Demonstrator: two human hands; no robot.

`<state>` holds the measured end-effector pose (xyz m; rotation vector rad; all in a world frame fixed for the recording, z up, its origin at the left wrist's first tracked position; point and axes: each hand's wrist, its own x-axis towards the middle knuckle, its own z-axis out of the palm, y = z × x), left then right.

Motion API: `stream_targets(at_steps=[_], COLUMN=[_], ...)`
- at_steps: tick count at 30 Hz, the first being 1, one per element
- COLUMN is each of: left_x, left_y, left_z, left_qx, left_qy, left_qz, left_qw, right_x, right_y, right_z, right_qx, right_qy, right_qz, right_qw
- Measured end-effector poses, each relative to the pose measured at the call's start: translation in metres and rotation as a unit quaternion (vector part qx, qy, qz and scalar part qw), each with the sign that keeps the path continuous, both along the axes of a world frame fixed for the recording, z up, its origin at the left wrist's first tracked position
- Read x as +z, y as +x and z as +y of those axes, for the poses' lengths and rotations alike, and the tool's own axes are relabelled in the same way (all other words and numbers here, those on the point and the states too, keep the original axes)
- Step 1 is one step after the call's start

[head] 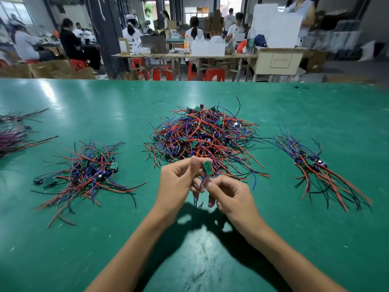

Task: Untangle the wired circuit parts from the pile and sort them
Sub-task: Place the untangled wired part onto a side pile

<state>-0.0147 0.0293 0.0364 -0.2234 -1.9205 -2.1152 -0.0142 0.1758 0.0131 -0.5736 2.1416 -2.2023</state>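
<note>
A tangled pile (pixel 202 135) of small green circuit boards with red, blue and black wires lies at the middle of the green table (pixel 105 239). Just in front of it, my left hand (pixel 175 184) pinches one small green board (pixel 207 167) between thumb and fingers, above the table. My right hand (pixel 229 193) pinches that part's blue wire (pixel 200 184) just below the board. The wire ends hang down between my hands. A loose sorted heap (pixel 88 173) lies to the left. A neater bundle (pixel 315 167) with wires aligned lies to the right.
More dark wire bundles (pixel 14 133) lie at the table's far left edge. Beyond the table's far edge stand workbenches, red stools (pixel 212 74), cardboard boxes and several seated people.
</note>
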Motion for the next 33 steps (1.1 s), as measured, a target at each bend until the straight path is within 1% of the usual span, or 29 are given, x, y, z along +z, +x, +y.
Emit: stream_targets(at_steps=[4,7,8,9,10,11,12,13,14,15,16,17,18,19,20,21,22,23,24,26,28,29,31,32,33], left_x=[0.001,0.002,0.004,0.007,0.011,0.015,0.019,0.021,0.02,0.016,0.009,0.001,-0.008,-0.018,-0.026,-0.032,-0.035,-0.034,-0.03,-0.026,-0.025,-0.026,-0.032,-0.035,-0.038], left_y=[0.001,0.002,0.001,-0.001,-0.002,-0.005,-0.009,-0.012,-0.015,-0.017,-0.019,-0.02,-0.021,-0.021,-0.02,-0.022,-0.022,-0.024,-0.026,-0.031,-0.036,-0.04,-0.048,-0.052,-0.057], left_z=[-0.002,-0.002,-0.002,-0.004,-0.009,-0.019,-0.032,-0.049,-0.068,-0.087,-0.104,-0.117,-0.128,-0.134,-0.136,-0.136,-0.132,-0.128,-0.122,-0.105,-0.085,-0.074,-0.056,-0.051,-0.047], left_qx=[-0.051,-0.079,-0.064,-0.027,0.032,0.109,0.204,0.305,0.396,0.466,0.508,0.519,0.51,0.488,0.464,0.45,0.446,0.452,0.464,0.471,0.409,0.364,0.288,0.269,0.26], left_qy=[-0.013,0.018,0.03,0.034,0.028,0.01,-0.026,-0.086,-0.164,-0.245,-0.311,-0.353,-0.389,-0.422,-0.444,-0.454,-0.459,-0.459,-0.458,-0.477,-0.514,-0.521,-0.509,-0.504,-0.507], left_qz=[-0.019,-0.032,-0.026,-0.005,0.032,0.08,0.134,0.185,0.225,0.238,0.21,0.136,0.028,-0.089,-0.186,-0.243,-0.267,-0.265,-0.237,-0.13,-0.027,-0.005,-0.01,-0.019,-0.026], left_qw=[0.998,0.996,0.997,0.999,0.999,0.991,0.969,0.93,0.875,0.816,0.776,0.766,0.767,0.758,0.744,0.73,0.72,0.717,0.72,0.73,0.754,0.772,0.812,0.821,0.821], right_x=[0.0,0.001,0.001,0.001,0.0,-0.001,-0.002,-0.003,-0.005,-0.006,-0.007,-0.007,-0.008,-0.008,-0.009,-0.01,-0.01,-0.011,-0.011,-0.01,-0.01,-0.01,-0.01,-0.009,-0.009], right_y=[0.0,-0.002,-0.003,-0.004,-0.005,-0.005,-0.006,-0.007,-0.007,-0.008,-0.008,-0.008,-0.009,-0.009,-0.009,-0.009,-0.01,-0.01,-0.01,-0.01,-0.01,-0.01,-0.009,-0.01,-0.01], right_z=[0.001,0.002,0.003,0.003,0.003,0.003,0.004,0.004,0.004,0.005,0.005,0.005,0.005,0.004,0.004,0.004,0.004,0.004,0.005,0.005,0.005,0.005,0.004,0.004,0.004], right_qx=[-0.019,-0.032,-0.038,-0.043,-0.047,-0.049,-0.05,-0.052,-0.054,-0.056,-0.056,-0.057,-0.057,-0.057,-0.055,-0.055,-0.054,-0.054,-0.053,-0.054,-0.053,-0.053,-0.052,-0.052,-0.053], right_qy=[0.0,-0.021,-0.023,-0.023,-0.022,-0.019,-0.015,-0.01,-0.004,0.002,0.009,0.018,0.027,0.035,0.039,0.042,0.044,0.046,0.047,0.05,0.052,0.053,0.052,0.05,0.051], right_qz=[-0.029,-0.04,-0.048,-0.056,-0.062,-0.064,-0.063,-0.062,-0.061,-0.061,-0.059,-0.056,-0.053,-0.051,-0.051,-0.051,-0.051,-0.052,-0.053,-0.054,-0.053,-0.053,-0.057,-0.059,-0.06], right_qw=[0.999,0.998,0.998,0.997,0.997,0.997,0.997,0.997,0.997,0.997,0.997,0.997,0.997,0.996,0.996,0.996,0.996,0.996,0.996,0.996,0.996,0.996,0.996,0.996,0.996])
